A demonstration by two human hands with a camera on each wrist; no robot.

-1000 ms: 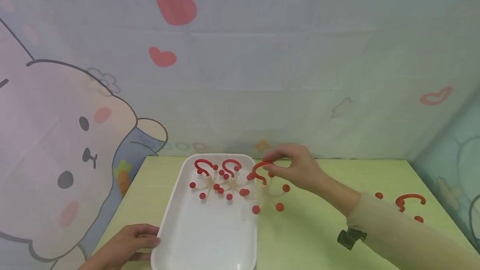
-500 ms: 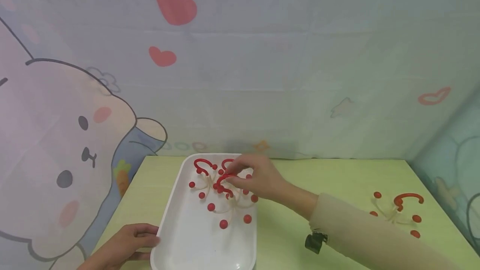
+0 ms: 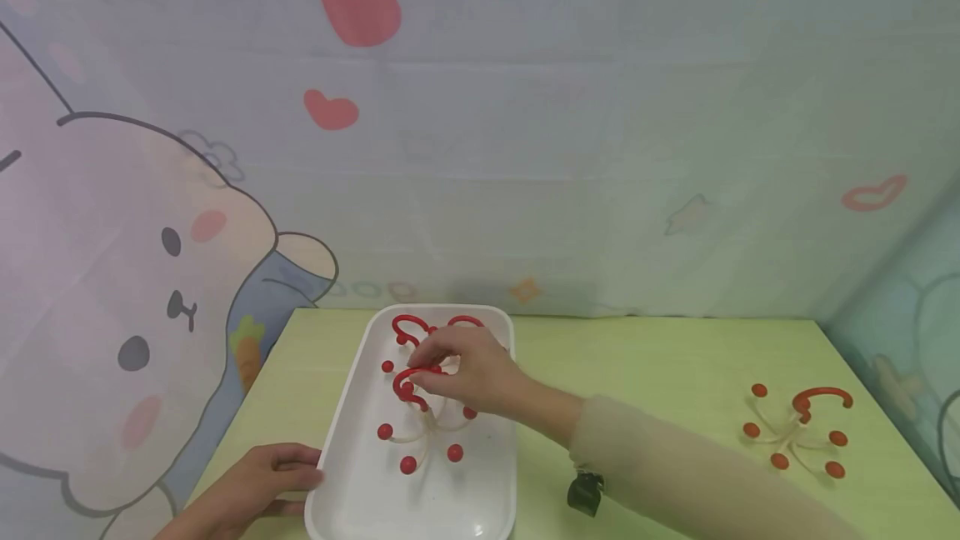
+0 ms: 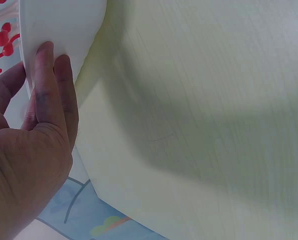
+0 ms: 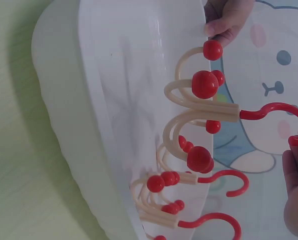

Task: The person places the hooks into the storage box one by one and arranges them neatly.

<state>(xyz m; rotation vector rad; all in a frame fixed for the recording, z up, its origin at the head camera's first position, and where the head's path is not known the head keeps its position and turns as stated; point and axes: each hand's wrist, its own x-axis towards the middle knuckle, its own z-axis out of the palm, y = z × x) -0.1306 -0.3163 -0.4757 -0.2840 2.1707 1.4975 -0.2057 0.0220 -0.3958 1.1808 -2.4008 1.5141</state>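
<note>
In the head view my right hand (image 3: 472, 369) pinches the red hook of a multi-arm hook hanger (image 3: 427, 432) with cream curved arms and red ball tips. It hangs over the white tray (image 3: 408, 507), its shadow on the tray floor in the right wrist view. Behind it two similar hangers stand inside the tray: a left one (image 3: 408, 325) and a right one (image 3: 467, 321), both partly covered by my right hand. My left hand (image 3: 258, 482) holds the tray's left edge; in the left wrist view the thumb is at the rim and the fingers (image 4: 49, 95) lie along the outer wall.
Another hook hanger (image 3: 783, 440) stands at the right of the light green table (image 3: 645, 357). A printed cloth (image 3: 585, 148) with hearts and a cartoon animal rises behind the table. A small black device (image 3: 585, 492) hangs at my right wrist.
My right hand has carried the hook hanger leftward from beside the tray's right edge to above the tray, then nearer to me. The left hand stays at the tray's edge.
</note>
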